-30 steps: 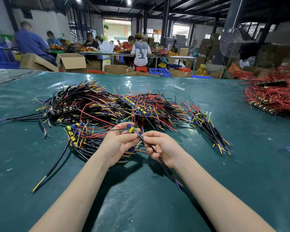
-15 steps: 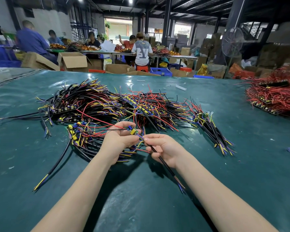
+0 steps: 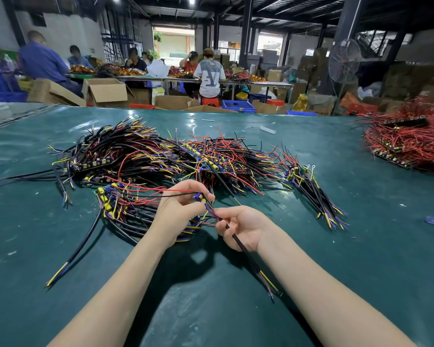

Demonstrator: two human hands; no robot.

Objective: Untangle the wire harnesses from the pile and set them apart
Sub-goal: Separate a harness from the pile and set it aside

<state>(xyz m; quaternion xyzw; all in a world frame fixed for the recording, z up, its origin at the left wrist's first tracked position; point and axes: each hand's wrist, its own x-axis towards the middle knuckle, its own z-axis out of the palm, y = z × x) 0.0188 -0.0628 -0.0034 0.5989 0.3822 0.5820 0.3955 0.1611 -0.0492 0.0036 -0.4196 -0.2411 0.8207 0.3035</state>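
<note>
Well, my left hand [image 3: 181, 209] pinched the yellow-and-blue end of one wire harness [image 3: 251, 258] while my right hand [image 3: 243, 226] curled round its black sheathed length just beside it, the two hands nearly touching, at the near edge of the pile [image 3: 161, 159] on the green tabletop [image 3: 361, 246]; its loose tail trailed towards me

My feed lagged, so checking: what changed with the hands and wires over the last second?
Little. The right hand slid slightly toward the person along the black cable, drawing its tail nearer. The left hand still pinches the cable's connector end. Neither grip let go; the wire pile lies as before.
</note>
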